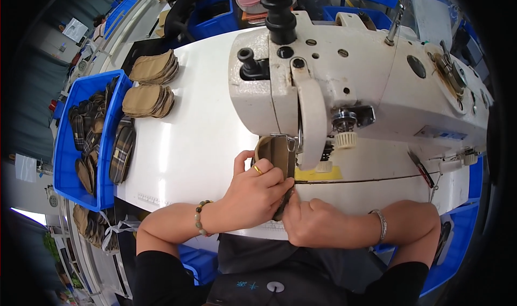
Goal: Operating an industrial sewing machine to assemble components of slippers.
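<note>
I am holding a tan fabric piece (273,154) under the head of the white sewing machine (344,85), and it is sitting right at my fingertips, just ahead of both hands. My left hand (253,190) is curling over the near edge of the piece, thumb lifted on its left side and fingers pressing down on it, so the hand is partly closed on the fabric. My right hand (315,222) is lying just behind and to the right of the left one, touching it, with its fingers tucked under or against the lower end of the piece; I cannot tell how firmly they are gripping. The piece is standing up slightly, its far end reaching the needle area just beyond my left fingers.

Straight ahead of my hands the machine body is blocking the way, and to the right of my right hand its arm is running across above a yellow patch (318,173) on the white table (188,144). To the left of my left hand the table is lying open and bare for a good stretch, up to two stacks of tan pieces (148,100) well away on the far left and a blue bin (67,160) of plaid pieces beyond them. The table's near edge is running just under my wrists.
</note>
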Tool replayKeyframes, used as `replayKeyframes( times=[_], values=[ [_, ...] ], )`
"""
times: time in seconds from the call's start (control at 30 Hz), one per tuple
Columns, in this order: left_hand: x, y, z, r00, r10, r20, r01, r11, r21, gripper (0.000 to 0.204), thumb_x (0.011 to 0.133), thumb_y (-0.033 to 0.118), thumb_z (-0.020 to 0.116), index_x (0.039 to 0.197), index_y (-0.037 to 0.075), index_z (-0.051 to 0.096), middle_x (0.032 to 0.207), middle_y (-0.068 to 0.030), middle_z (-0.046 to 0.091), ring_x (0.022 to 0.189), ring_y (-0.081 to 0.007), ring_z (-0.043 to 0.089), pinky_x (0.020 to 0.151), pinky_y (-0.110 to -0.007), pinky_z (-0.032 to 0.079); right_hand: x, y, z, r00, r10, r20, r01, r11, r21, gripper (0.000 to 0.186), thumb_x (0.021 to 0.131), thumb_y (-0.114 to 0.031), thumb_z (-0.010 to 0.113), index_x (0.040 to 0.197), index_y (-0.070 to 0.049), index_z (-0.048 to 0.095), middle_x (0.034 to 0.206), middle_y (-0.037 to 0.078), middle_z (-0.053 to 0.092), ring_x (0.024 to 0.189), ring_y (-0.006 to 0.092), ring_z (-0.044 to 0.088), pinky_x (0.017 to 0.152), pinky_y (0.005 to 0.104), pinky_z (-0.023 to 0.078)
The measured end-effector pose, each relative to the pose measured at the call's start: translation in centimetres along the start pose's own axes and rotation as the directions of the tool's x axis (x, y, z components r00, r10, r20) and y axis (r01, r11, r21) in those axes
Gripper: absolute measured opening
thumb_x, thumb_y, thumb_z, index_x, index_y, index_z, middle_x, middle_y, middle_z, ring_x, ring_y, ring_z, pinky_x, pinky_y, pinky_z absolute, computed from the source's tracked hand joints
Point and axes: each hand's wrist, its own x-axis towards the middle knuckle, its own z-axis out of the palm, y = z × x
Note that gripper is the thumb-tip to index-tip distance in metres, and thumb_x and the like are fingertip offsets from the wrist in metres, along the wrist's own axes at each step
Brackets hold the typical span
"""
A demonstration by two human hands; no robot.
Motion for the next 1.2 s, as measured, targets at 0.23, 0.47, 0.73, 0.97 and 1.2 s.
replayKeyframes(
  times=[0.23, 0.47, 0.73, 0.97, 1.2],
  values=[
    [1.3, -1.6, 0.4, 1.000, -0.006, -0.003, 0.006, 1.000, 0.018, 0.028, 0.070, 0.011, 0.074, 0.098, 0.009, 0.076, 0.084, 0.0026, 0.057, 0.093, -0.0187, 0.053, 0.100, -0.053, 0.030, 0.1, 0.5, 1.0, 0.999, 0.049, -0.014, -0.050, 0.995, -0.091, 0.022, 0.067, -0.016, 0.061, 0.077, 0.002, 0.069, 0.087, 0.027, 0.071, 0.047, 0.0105, 0.051, 0.042, 0.0238, 0.034],
    [2.2, -3.4, 1.3, 0.997, -0.064, -0.034, 0.063, 0.998, -0.016, 0.027, 0.076, 0.011, 0.071, 0.103, 0.010, 0.075, 0.089, 0.0025, 0.060, 0.102, -0.0172, 0.057, 0.107, -0.060, 0.024, 0.4, 1.7, 2.0, 0.995, 0.089, -0.047, -0.091, 0.995, -0.035, 0.024, 0.068, -0.014, 0.062, 0.082, 0.005, 0.069, 0.089, 0.031, 0.070, 0.049, 0.0131, 0.056, 0.043, 0.0241, 0.041],
    [0.9, 0.0, -1.0, 1.000, 0.004, 0.000, -0.004, 0.988, 0.156, 0.040, 0.079, 0.017, 0.067, 0.118, 0.011, 0.068, 0.083, 0.0027, 0.054, 0.089, -0.0151, 0.057, 0.110, -0.067, 0.018, 0.2, 1.9, 1.6, 0.989, 0.135, 0.053, -0.139, 0.987, 0.083, 0.027, 0.069, -0.012, 0.062, 0.087, 0.007, 0.068, 0.091, 0.029, 0.070, 0.055, 0.0169, 0.062, 0.047, 0.0255, 0.046],
    [-0.6, 0.5, -1.0, 0.996, 0.082, -0.047, -0.056, 0.913, 0.404, 0.035, 0.079, 0.015, 0.063, 0.113, 0.010, 0.071, 0.087, 0.0045, 0.055, 0.089, -0.0127, 0.057, 0.112, -0.068, 0.017, 0.2, 1.8, 1.6, 0.988, 0.138, 0.063, -0.144, 0.984, 0.103, 0.024, 0.069, -0.012, 0.062, 0.084, 0.006, 0.068, 0.092, 0.029, 0.070, 0.054, 0.0167, 0.061, 0.046, 0.0264, 0.045],
    [-0.7, 0.3, -0.4, 0.988, 0.036, -0.151, 0.017, 0.941, 0.339, 0.028, 0.075, 0.015, 0.069, 0.102, 0.013, 0.074, 0.089, 0.0058, 0.057, 0.094, -0.0127, 0.057, 0.112, -0.066, 0.020, 0.3, 1.8, 1.1, 0.984, 0.144, 0.102, -0.152, 0.985, 0.079, 0.026, 0.069, -0.014, 0.062, 0.085, 0.005, 0.069, 0.093, 0.027, 0.070, 0.053, 0.0148, 0.059, 0.046, 0.0253, 0.044]
  ],
)
